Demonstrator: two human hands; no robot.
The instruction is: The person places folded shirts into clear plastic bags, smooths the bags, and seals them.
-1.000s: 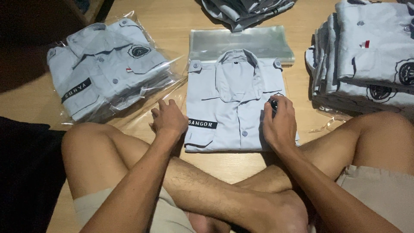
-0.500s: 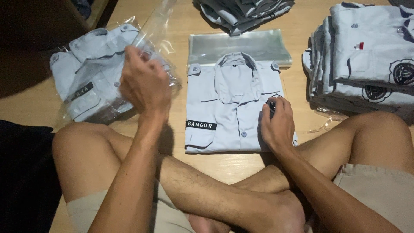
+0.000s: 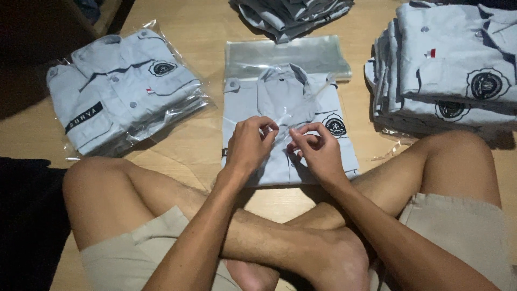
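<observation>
While the person sits cross-legged on a wooden floor (image 3: 204,37), both hands are raised just above a folded light-blue uniform shirt (image 3: 285,108) lying flat between the knees. The left hand (image 3: 249,145) has its fingers curled narrow, thumb and forefinger pinched on a thin clear plastic bag (image 3: 293,116) that hangs over the shirt front. The right hand (image 3: 318,153) is likewise narrow, fingertips pinched on the same film just beside the left fingertips; the two hands are nearly touching. The film is transparent and its edges are hard to trace, so how far it extends over the shirt cannot be told. The shirt lies collar away from the person, with a round dark badge on its right-hand pocket and its lower edge partly covered by the hands. Beyond the collar lies a flat stack of clear empty bags (image 3: 288,54), touching or just overlapping the shirt's top edge. To the left, well apart from the hands, rests a bagged pile of folded shirts (image 3: 124,91), set at a slant, with a dark name strip and a round badge visible through the wrap. To the right, near the knee, stands a taller stack of folded unbagged shirts (image 3: 452,70). At the top edge lies a heap of darker grey garments (image 3: 291,13), partly cut off by the frame.
</observation>
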